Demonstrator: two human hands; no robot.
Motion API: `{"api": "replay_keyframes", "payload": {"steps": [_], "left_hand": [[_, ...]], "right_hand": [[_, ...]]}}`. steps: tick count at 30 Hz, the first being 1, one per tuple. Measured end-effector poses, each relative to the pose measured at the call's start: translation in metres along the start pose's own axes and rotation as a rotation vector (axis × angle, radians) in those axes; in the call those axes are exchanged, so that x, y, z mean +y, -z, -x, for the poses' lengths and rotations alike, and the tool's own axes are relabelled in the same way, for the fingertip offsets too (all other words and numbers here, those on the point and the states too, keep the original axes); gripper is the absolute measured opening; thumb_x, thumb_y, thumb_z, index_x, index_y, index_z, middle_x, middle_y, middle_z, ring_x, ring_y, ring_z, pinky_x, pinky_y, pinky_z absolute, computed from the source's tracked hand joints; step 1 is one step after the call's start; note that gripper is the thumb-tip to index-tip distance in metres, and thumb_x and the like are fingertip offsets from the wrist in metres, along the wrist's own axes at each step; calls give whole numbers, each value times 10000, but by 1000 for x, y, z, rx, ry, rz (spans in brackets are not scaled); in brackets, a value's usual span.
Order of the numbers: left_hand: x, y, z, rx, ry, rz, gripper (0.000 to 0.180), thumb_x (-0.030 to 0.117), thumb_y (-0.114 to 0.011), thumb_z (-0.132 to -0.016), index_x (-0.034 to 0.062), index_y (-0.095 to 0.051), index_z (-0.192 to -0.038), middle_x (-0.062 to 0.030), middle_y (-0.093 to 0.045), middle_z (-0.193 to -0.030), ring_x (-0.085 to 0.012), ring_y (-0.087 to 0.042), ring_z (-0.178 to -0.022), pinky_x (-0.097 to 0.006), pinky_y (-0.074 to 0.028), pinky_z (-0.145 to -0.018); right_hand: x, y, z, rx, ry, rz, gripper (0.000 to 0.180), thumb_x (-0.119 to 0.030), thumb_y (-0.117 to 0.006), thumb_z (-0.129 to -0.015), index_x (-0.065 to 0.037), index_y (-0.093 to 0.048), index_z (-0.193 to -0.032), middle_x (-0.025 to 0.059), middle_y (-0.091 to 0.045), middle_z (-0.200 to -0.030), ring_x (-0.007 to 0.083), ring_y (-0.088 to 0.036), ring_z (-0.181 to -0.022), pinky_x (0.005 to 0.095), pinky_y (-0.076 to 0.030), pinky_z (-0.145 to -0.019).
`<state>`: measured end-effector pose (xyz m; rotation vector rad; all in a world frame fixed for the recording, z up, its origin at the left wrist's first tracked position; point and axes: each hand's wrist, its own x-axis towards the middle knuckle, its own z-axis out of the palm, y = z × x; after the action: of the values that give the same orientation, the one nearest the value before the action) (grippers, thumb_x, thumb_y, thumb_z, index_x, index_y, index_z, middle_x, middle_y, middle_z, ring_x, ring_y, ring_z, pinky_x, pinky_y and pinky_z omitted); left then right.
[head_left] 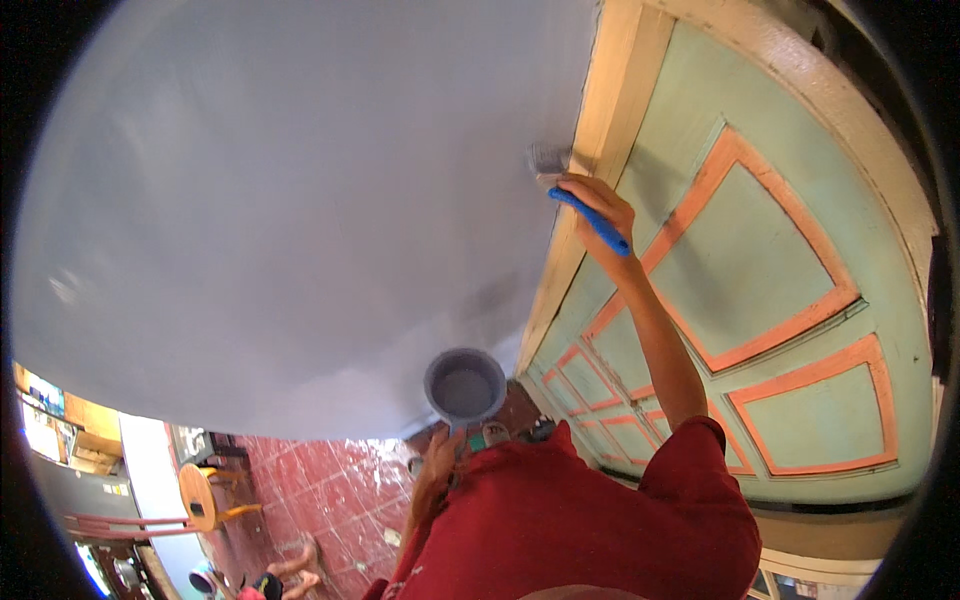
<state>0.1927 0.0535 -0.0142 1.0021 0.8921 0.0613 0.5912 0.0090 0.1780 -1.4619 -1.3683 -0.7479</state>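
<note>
My right hand (601, 207) is closed around a paintbrush (590, 215) with a blue handle. Its bristles, coated in grey paint, meet the grey wall (330, 220) close to the cream door frame (612, 95). Down by my chest, my left hand (437, 462) grips the handle of a dark grey dipper (464, 385) that has grey paint in it. The dipper is held upright near the wall's lower part. Some of the left fingers are hidden.
On my right stands a green panelled door (760, 240) with orange trim. Splattered red floor tiles (330, 490) lie below at the left, with a round wooden stool (200, 497). Another person's legs (298, 573) show at the lower left edge, beside a paint container (203, 578).
</note>
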Motion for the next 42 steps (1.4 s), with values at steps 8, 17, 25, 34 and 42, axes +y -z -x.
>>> {"api": "replay_keyframes", "payload": {"steps": [8,17,25,34,42], "left_hand": [[32,-17,14,-72,-33,-120,236,274,-459,-1011,58,-519,-938,-17,-479,-639,-91,-411,-464,-254,-325,-409],[44,-31,35,-177,-33,-44,254,298,-444,-1028,55,-504,-985,4,-451,-641,-85,-372,-471,-256,-273,-419],[36,-35,33,-212,45,8,265,309,-436,-1032,63,-481,-942,11,-448,-653,-74,-378,-484,-247,-290,-419],[41,-39,33,-176,5,-3,274,271,-421,-1041,59,-443,-869,-1,-430,-596,-78,-364,-456,-244,-263,-401],[40,-31,31,-142,11,-112,292,321,-452,-1022,48,-538,-963,-18,-491,-654,-102,-428,-519,-287,-331,-451]], "right_hand": [[-76,14,57,-149,-286,-361,203,1,-740,-799,-24,-713,-999,125,-718,-937,210,-708,-831,299,-577,-711],[-125,-33,125,-691,-462,-383,190,-217,-761,-802,-35,-738,-851,153,-705,-773,282,-693,-654,350,-527,-581],[-114,-59,164,-779,-426,-348,191,-212,-767,-775,-38,-722,-841,180,-689,-761,354,-674,-690,409,-527,-633],[-111,-64,170,-773,-418,-319,223,-237,-775,-768,-34,-720,-840,175,-695,-771,336,-681,-690,409,-532,-642],[-85,-33,175,-365,-1235,-706,253,-224,-755,-827,12,-706,-905,72,-714,-809,217,-700,-670,347,-581,-606]]}}
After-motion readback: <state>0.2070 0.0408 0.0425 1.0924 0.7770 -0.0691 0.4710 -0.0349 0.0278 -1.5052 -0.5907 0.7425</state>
